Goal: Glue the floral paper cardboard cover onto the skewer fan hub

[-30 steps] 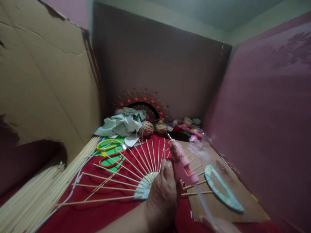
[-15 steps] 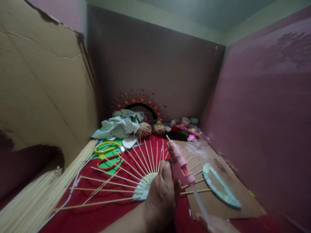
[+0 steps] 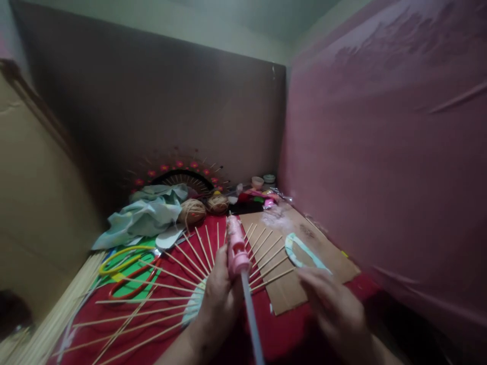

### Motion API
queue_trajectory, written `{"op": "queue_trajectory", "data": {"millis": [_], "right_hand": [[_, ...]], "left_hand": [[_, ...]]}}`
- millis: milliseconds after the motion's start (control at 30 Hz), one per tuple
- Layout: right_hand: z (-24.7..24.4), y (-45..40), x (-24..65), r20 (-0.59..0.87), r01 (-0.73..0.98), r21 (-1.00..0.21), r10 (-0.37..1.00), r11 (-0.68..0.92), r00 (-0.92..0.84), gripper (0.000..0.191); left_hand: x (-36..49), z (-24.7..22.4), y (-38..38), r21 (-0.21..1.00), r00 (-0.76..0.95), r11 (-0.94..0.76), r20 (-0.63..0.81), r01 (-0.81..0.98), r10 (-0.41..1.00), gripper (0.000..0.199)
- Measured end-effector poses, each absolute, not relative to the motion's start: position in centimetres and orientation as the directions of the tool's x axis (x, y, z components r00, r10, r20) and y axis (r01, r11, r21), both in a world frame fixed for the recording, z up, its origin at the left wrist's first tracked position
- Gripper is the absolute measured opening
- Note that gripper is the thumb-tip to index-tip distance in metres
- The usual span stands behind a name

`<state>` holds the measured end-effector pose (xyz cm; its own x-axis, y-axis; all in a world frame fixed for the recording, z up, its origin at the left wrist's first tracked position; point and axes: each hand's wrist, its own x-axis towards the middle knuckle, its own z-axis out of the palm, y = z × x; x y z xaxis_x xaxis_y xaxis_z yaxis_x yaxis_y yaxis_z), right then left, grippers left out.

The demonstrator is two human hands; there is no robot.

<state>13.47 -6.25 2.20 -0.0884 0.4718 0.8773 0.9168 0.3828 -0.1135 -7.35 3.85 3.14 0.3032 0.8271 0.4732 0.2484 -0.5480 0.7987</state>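
Note:
A pink glue gun (image 3: 239,253) with a long clear glue stick trailing from its back is gripped in my left hand (image 3: 218,299), its nozzle pointing away from me. Behind that hand lies a half-round fan of thin wooden sticks (image 3: 167,279) on red cloth, its pale blue patterned hub (image 3: 193,304) partly hidden. My right hand (image 3: 338,304) is blurred, over the near end of a pale blue curved band (image 3: 304,253) on the cardboard piece; whether its fingers touch the band is unclear.
Yellow and red-handled scissors (image 3: 129,268) rest on a green sheet at left, beside a stick bundle (image 3: 64,309). Crumpled cloth (image 3: 148,218), twine balls (image 3: 192,210) and a flowered black fan (image 3: 182,177) stand behind. Cardboard (image 3: 281,294) lies at right, near a pink wall.
The view has swung right. My right hand has risen from the frame's bottom edge, near the glue stick, to the curved band. My left hand still holds the glue gun, now pointing straighter ahead.

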Motion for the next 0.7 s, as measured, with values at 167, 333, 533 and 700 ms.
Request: {"op": "queue_trajectory", "data": {"millis": [167, 333, 533, 700], "right_hand": [[1.2, -4.8, 20.2, 0.64, 0.975, -0.22, 0.757, 0.016, 0.133, 0.056], [-0.5, -4.2, 20.7, 0.544, 0.983, -0.182, 0.832, -0.008, 0.107, 0.073], [-1.6, -2.6, 19.4, 0.584, 0.977, -0.202, 0.792, -0.068, 0.176, 0.06], [-1.0, -2.8, 19.0, 0.663, 0.957, -0.289, 0.715, -0.032, 0.224, 0.066]], "left_hand": [[-6.6, 4.3, 3.8, 0.92, 0.29, -0.377, 0.335, 0.106, 0.897, 0.028], [-6.5, 5.2, 3.4, 0.958, 0.313, -0.27, 0.227, 0.101, 0.922, 0.03], [-6.4, 4.9, 3.2, 0.959, 0.31, -0.27, 0.232, 0.085, 0.922, 0.032], [-7.2, 5.0, 3.4, 0.945, 0.342, -0.306, 0.253, 0.111, 0.905, 0.03]]}}
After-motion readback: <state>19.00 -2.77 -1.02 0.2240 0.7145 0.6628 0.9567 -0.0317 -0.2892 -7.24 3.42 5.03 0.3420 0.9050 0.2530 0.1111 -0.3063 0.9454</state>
